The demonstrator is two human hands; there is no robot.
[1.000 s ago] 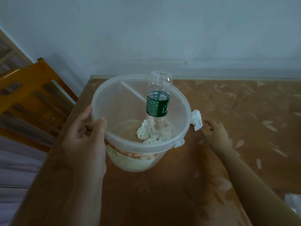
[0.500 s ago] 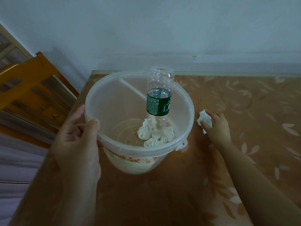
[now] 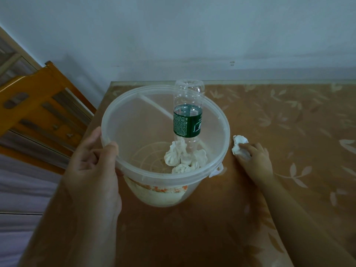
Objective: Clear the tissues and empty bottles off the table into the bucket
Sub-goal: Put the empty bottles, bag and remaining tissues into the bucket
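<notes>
A translucent plastic bucket (image 3: 123, 105) stands on the brown leaf-patterned table (image 3: 279, 116). Inside it an empty clear bottle (image 3: 187, 120) with a green label stands neck down among several crumpled white tissues (image 3: 181, 158). My left hand (image 3: 92, 162) grips the bucket's left rim, thumb inside. My right hand (image 3: 255, 157) rests on the table just right of the bucket, its fingers closed on a crumpled white tissue (image 3: 238, 143) that pokes out past the fingertips.
An orange wooden chair (image 3: 38, 105) stands left of the table, beside the pale wall (image 3: 173, 35). The table's left edge runs close under my left forearm. The bucket's white handle lug (image 3: 216, 170) sticks out toward my right hand.
My right hand reached the loose tissue by the bucket and closed its fingers on it. My left hand kept its hold on the rim. The view shifted slightly.
</notes>
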